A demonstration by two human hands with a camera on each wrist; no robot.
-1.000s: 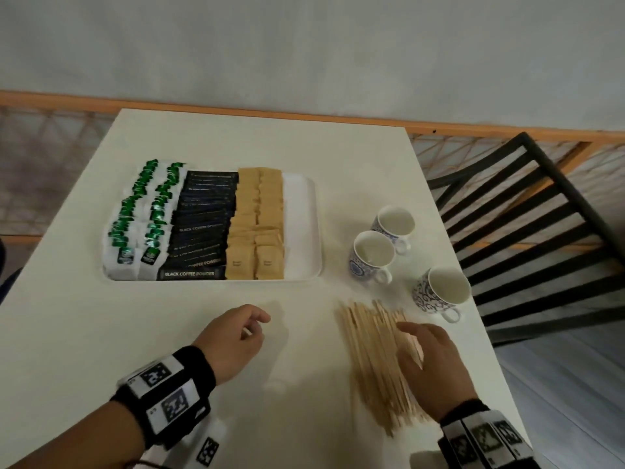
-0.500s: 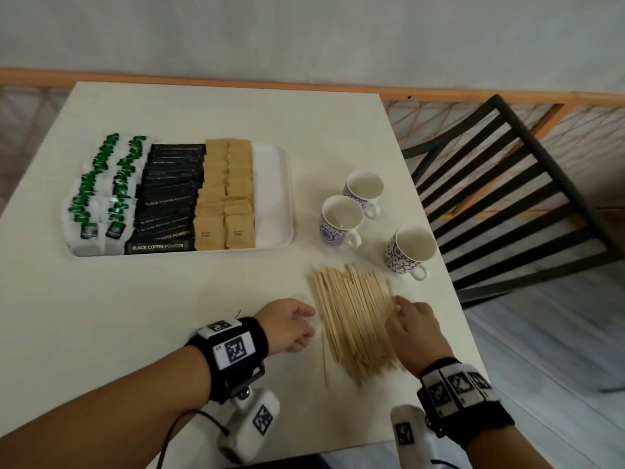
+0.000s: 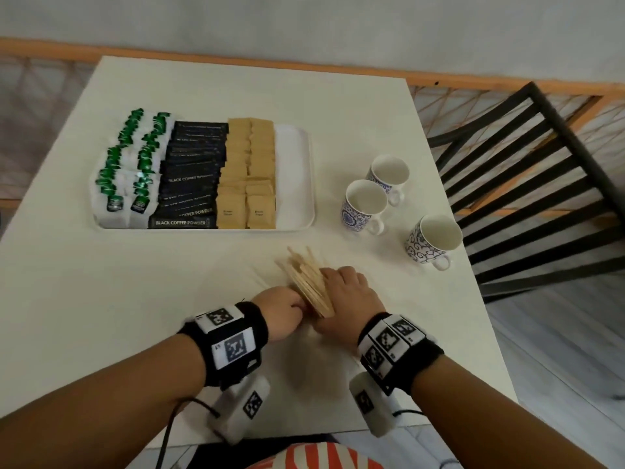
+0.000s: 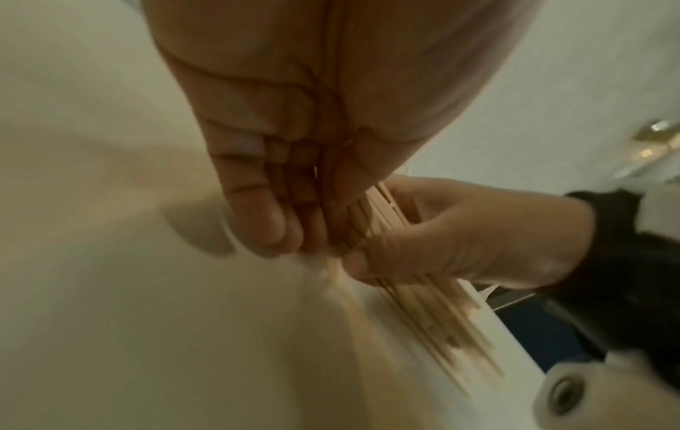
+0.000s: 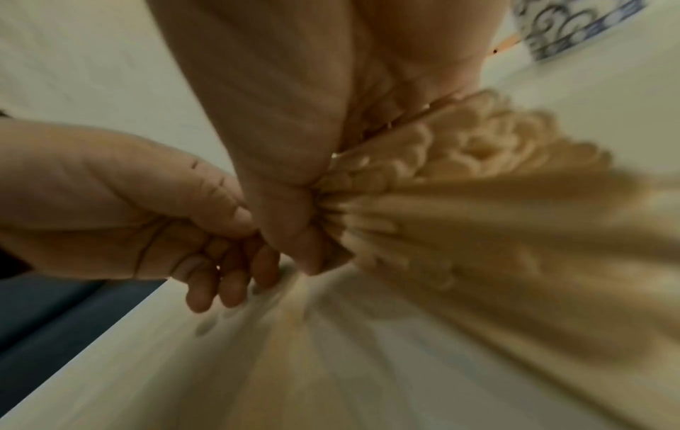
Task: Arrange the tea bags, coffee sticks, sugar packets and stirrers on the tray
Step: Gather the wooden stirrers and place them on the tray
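**Both hands bunching the stirrers in front of the tray**

The left hand [image 3: 282, 311] and right hand [image 3: 346, 299] are pressing in from either side, fingers curling around the wooden stirrers [image 3: 309, 282] and gripping them as one bundle. That bundle is sitting on the table [image 3: 101, 316] just in front of the tray [image 3: 294, 177], off its near right corner. On the tray, tea bags [image 3: 130, 170] are lying at the left, coffee sticks [image 3: 191, 174] in the middle, sugar packets [image 3: 248, 174] right of them. Three cups [image 3: 367, 206] are standing right of the tray.
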